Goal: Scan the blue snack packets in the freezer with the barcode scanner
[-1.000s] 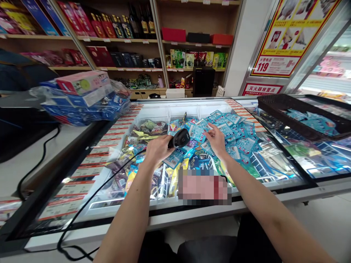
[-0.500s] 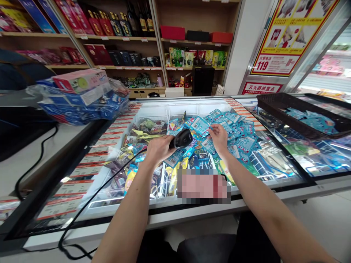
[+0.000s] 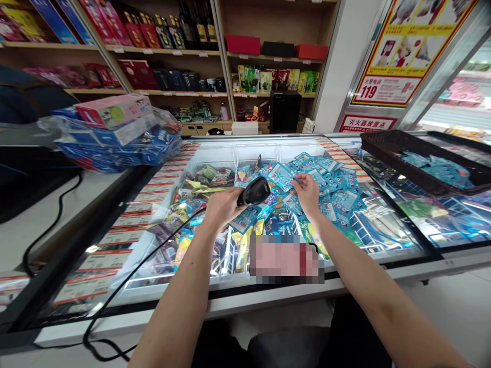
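My left hand [image 3: 221, 205] grips a black corded barcode scanner [image 3: 253, 191], its head aimed to the right. My right hand [image 3: 307, 191] pinches a light blue ice-cream packet [image 3: 282, 175] and holds it lifted just in front of the scanner. Both hands hover over an open chest freezer [image 3: 215, 301] filled with a heap of similar blue packets [image 3: 337, 194] and other wrapped ice creams [image 3: 207, 179]. The scanner's black cable [image 3: 115, 296] runs down over the freezer's front edge.
A stack of plastic-wrapped boxes [image 3: 115, 130] sits on the counter at left. A dark basket [image 3: 387, 148] with more blue packets rests on the freezer's glass lid at right. Shelves of goods [image 3: 172, 51] line the back wall.
My right hand picked one blue packet off the heap and lifted it toward the scanner. The left hand with the scanner has stayed nearly still.
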The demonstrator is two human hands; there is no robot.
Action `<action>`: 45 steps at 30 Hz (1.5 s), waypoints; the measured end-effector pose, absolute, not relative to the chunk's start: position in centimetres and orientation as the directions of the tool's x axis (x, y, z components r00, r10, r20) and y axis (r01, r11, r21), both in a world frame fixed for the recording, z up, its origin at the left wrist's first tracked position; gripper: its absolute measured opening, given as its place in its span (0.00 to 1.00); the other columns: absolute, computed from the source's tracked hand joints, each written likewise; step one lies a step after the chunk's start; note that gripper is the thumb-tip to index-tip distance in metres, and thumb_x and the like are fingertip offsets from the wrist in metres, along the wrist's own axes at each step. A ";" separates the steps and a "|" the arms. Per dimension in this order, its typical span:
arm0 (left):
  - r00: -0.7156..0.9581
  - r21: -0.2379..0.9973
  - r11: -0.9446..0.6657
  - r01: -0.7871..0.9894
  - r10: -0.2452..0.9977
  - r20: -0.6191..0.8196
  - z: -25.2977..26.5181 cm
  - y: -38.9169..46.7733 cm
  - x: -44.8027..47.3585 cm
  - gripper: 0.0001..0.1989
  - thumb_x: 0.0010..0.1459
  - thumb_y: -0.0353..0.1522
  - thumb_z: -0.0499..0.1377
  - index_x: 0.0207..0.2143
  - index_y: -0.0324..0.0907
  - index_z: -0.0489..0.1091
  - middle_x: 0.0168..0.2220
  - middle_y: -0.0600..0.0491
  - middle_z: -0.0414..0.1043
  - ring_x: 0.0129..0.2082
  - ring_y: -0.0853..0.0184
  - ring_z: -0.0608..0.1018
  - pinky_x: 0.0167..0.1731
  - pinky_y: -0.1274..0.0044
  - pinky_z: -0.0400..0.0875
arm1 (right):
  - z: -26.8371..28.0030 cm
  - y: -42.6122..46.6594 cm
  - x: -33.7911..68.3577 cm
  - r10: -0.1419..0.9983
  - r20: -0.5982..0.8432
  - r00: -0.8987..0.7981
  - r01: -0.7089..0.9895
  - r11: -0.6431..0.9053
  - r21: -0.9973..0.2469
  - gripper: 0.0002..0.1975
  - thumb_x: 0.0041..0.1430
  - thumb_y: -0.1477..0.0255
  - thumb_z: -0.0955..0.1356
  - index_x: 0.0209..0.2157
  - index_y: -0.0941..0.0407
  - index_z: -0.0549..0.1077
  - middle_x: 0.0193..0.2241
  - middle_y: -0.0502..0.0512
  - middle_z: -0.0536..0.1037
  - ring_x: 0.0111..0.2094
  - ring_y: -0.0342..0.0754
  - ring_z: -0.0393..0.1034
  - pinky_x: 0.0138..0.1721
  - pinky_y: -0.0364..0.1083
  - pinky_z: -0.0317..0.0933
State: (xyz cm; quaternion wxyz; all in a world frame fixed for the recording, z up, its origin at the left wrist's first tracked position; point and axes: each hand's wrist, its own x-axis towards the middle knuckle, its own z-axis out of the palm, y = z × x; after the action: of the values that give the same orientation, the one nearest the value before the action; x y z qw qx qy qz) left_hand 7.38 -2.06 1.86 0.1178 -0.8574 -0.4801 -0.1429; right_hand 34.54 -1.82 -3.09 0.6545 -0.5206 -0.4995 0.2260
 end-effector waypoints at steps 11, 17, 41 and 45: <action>0.425 -0.025 -0.451 0.892 0.818 0.387 1.5 -1.4 6.7 0.17 0.54 0.42 0.56 0.45 0.46 0.69 0.44 0.52 0.75 0.41 0.58 0.77 0.31 0.74 0.65 | -2.1 -1.8 36.8 0.733 0.533 0.423 0.470 0.325 -0.821 0.15 0.59 0.63 0.63 0.41 0.56 0.73 0.32 0.56 0.77 0.28 0.49 0.74 0.32 0.49 0.69; 0.418 -0.038 -0.440 0.897 0.818 0.395 1.3 -1.2 6.5 0.17 0.55 0.42 0.54 0.46 0.47 0.68 0.45 0.53 0.75 0.41 0.58 0.77 0.30 0.74 0.64 | -2.4 -1.6 38.4 0.722 0.622 0.303 0.784 0.182 -0.594 0.17 0.58 0.68 0.64 0.46 0.60 0.73 0.37 0.62 0.76 0.38 0.52 0.71 0.46 0.53 0.64; 0.317 -0.002 -0.344 0.939 0.864 0.391 1.5 -1.1 6.0 0.21 0.54 0.40 0.55 0.50 0.47 0.67 0.48 0.50 0.74 0.45 0.57 0.76 0.34 0.73 0.67 | -1.1 -3.7 35.8 0.781 0.610 -0.133 0.898 0.356 -0.259 0.14 0.63 0.62 0.62 0.42 0.51 0.76 0.47 0.57 0.75 0.51 0.57 0.60 0.52 0.60 0.50; 0.286 0.017 -0.318 0.948 0.873 0.395 1.7 -1.2 5.8 0.22 0.54 0.42 0.55 0.50 0.46 0.67 0.48 0.48 0.73 0.44 0.57 0.76 0.34 0.74 0.67 | -0.9 -4.2 34.3 0.774 0.542 -0.327 0.796 0.535 -0.284 0.13 0.64 0.63 0.62 0.44 0.48 0.75 0.44 0.52 0.77 0.49 0.53 0.64 0.53 0.57 0.52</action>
State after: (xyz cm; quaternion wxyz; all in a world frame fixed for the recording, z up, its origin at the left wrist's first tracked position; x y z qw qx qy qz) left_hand 5.85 -1.20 1.75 0.1110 -0.7940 -0.5733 -0.1687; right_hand 34.26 -4.24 -0.90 0.3228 -0.4821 -0.8143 -0.0167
